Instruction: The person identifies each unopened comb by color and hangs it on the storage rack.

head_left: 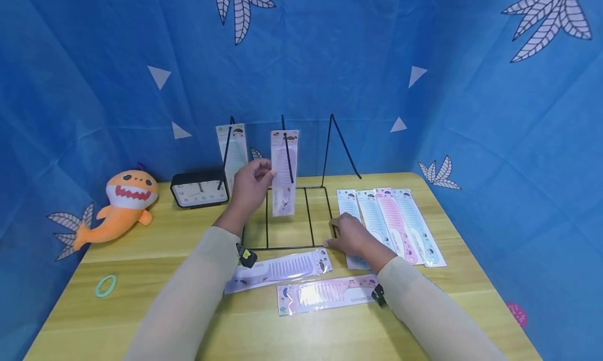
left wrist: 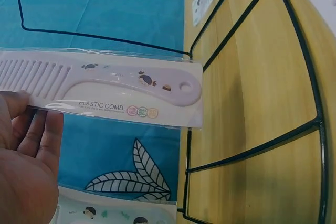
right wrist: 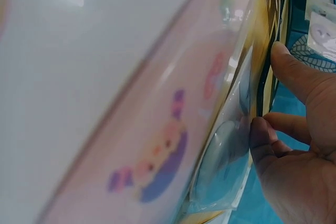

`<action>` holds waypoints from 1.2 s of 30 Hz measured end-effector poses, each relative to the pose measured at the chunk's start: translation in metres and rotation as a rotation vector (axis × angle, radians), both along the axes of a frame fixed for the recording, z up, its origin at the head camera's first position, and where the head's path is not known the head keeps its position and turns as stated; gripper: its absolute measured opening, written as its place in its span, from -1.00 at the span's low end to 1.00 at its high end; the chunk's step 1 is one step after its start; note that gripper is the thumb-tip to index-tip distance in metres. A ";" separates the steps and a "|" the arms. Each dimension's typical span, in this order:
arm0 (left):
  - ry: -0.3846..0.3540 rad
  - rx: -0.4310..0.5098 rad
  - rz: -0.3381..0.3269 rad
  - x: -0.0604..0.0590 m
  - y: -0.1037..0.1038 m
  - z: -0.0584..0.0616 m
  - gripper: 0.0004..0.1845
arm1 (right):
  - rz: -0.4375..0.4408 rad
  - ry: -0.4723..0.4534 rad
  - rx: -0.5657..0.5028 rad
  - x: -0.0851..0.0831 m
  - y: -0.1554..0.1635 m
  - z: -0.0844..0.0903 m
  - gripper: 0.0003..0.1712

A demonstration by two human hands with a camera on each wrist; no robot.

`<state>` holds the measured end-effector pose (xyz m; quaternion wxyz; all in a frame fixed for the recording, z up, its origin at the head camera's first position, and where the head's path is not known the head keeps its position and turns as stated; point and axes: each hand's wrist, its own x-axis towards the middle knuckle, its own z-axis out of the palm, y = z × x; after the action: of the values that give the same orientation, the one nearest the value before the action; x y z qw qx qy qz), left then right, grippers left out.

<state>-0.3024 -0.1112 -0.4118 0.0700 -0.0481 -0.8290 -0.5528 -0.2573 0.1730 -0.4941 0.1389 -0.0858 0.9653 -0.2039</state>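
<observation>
Lilac comb inside clear packet, on wire rack
Left hand pinches packet's edge; right hand grips rack's base.

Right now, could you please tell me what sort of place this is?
Probably a small staged tabletop set, perhaps a mock shop display: a blue leaf-printed fabric backdrop hangs behind a pale wood-grain table, where a black wire rack stands among pastel combs in clear plastic packaging.
</observation>
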 end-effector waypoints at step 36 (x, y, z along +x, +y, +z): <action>-0.064 0.039 0.076 -0.027 0.007 0.001 -0.67 | 0.001 -0.002 -0.003 -0.001 -0.001 0.001 -0.10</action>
<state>-0.3290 -0.1043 -0.4105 0.0655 0.0026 -0.8211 -0.5671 -0.2584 0.1719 -0.4929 0.1400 -0.0862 0.9648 -0.2052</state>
